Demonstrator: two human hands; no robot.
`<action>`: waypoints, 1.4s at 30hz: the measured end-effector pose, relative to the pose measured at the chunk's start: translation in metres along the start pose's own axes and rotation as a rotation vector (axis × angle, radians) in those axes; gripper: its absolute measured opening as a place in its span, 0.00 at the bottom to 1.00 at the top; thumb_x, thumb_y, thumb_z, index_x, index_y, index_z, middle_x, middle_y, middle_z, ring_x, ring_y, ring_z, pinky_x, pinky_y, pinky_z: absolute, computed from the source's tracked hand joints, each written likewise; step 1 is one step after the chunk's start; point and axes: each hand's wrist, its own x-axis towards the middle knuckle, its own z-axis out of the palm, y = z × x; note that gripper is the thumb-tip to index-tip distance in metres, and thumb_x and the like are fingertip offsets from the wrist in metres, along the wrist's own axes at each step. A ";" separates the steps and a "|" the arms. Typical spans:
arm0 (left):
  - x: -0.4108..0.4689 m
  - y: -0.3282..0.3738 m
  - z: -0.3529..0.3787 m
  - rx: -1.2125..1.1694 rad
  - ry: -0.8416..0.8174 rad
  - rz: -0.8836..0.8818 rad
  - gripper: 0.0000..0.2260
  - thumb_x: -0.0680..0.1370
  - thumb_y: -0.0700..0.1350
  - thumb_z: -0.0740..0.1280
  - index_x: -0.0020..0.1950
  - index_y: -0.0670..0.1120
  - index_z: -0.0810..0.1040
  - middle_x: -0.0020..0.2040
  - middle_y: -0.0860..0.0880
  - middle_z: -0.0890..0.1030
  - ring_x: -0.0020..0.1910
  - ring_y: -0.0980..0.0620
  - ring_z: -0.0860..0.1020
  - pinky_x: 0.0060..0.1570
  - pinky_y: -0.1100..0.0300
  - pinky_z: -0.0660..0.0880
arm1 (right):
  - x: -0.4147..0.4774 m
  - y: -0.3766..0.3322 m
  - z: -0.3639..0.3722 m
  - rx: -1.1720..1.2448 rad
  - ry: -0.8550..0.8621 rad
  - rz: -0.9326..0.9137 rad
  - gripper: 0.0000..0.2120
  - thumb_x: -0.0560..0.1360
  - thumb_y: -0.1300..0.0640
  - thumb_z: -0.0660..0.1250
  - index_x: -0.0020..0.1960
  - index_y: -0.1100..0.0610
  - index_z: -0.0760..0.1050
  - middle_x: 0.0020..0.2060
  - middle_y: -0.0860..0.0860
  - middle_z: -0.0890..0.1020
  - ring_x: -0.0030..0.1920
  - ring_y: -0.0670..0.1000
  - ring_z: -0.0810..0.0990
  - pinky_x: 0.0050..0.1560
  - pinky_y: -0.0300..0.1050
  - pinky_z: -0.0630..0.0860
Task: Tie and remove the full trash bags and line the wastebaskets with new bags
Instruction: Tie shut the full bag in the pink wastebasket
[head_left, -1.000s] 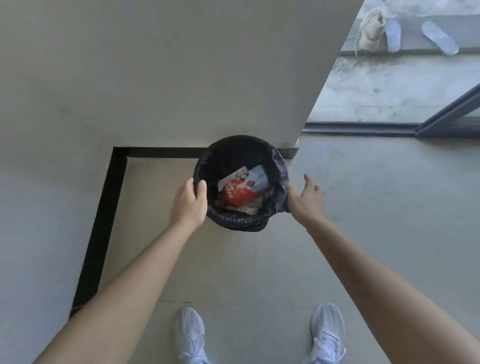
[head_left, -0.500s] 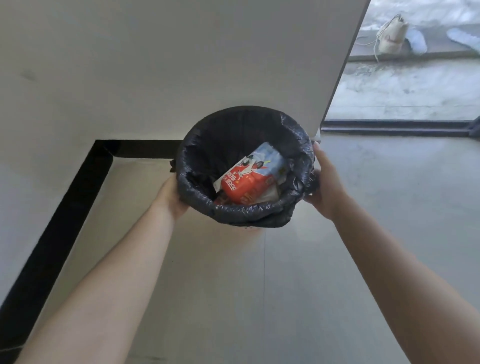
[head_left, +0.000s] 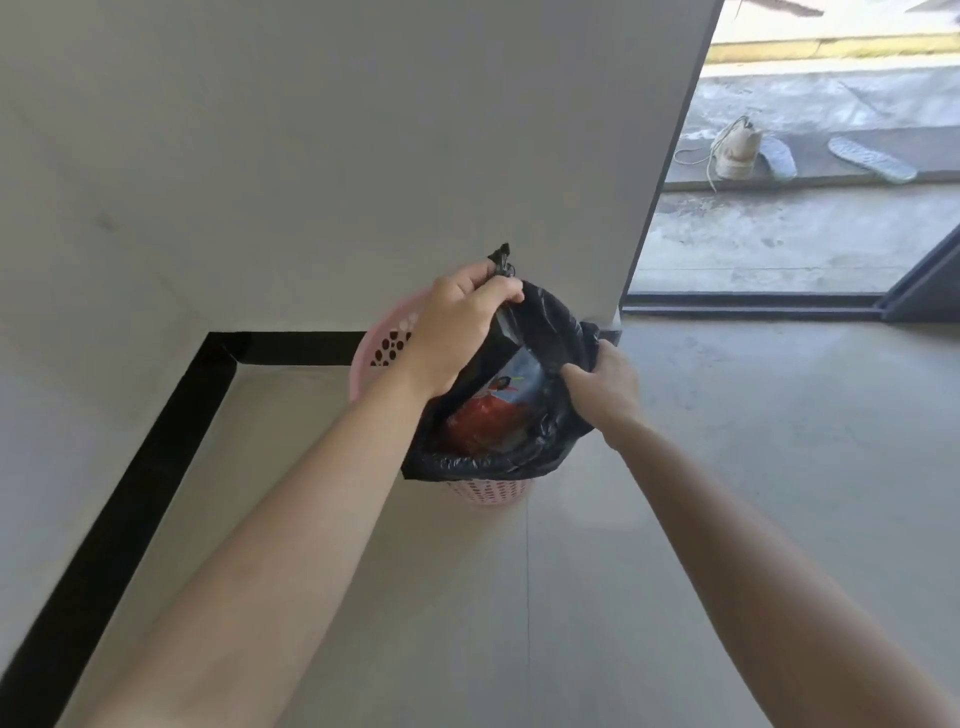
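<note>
A pink perforated wastebasket (head_left: 491, 492) stands on the floor by the wall corner, lined with a black trash bag (head_left: 540, 332). Red and blue packaging (head_left: 485, 418) shows through the bag's mouth. My left hand (head_left: 457, 325) pinches the far-left edge of the bag and holds it pulled up above the basket rim. My right hand (head_left: 605, 387) grips the bag's right edge, lower down. The front edge of the bag still hangs over the basket rim. Most of the basket is hidden behind the bag and my left arm.
A white wall (head_left: 311, 156) with a black baseboard (head_left: 156, 447) runs behind and to the left. At the right, a sliding door track (head_left: 753, 301) opens onto a concrete area with a shoe (head_left: 735, 150) and two insoles (head_left: 862, 156).
Both hands have shifted from holding the basket's sides to gripping the bag's edges. The left edge is lifted off the rim, exposing the pink basket. The view has tilted up.
</note>
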 end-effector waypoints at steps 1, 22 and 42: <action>-0.002 0.008 0.004 -0.001 -0.015 0.053 0.12 0.78 0.46 0.66 0.42 0.38 0.77 0.39 0.45 0.78 0.42 0.49 0.76 0.48 0.55 0.73 | -0.002 -0.002 -0.006 -0.071 -0.008 -0.026 0.14 0.77 0.45 0.62 0.57 0.54 0.75 0.49 0.51 0.81 0.51 0.55 0.80 0.54 0.54 0.80; 0.026 -0.025 -0.069 -0.077 0.324 0.110 0.28 0.72 0.59 0.74 0.52 0.35 0.73 0.47 0.38 0.81 0.45 0.46 0.82 0.51 0.48 0.80 | -0.015 -0.058 -0.096 0.630 0.150 -0.020 0.38 0.61 0.31 0.74 0.62 0.54 0.75 0.47 0.50 0.81 0.50 0.50 0.85 0.59 0.55 0.80; 0.050 -0.040 -0.031 -0.026 0.246 0.179 0.15 0.77 0.51 0.70 0.61 0.46 0.76 0.47 0.51 0.80 0.46 0.58 0.79 0.53 0.57 0.75 | -0.063 -0.023 -0.001 0.103 0.223 -0.295 0.64 0.59 0.34 0.79 0.80 0.46 0.40 0.74 0.44 0.67 0.75 0.46 0.64 0.76 0.54 0.62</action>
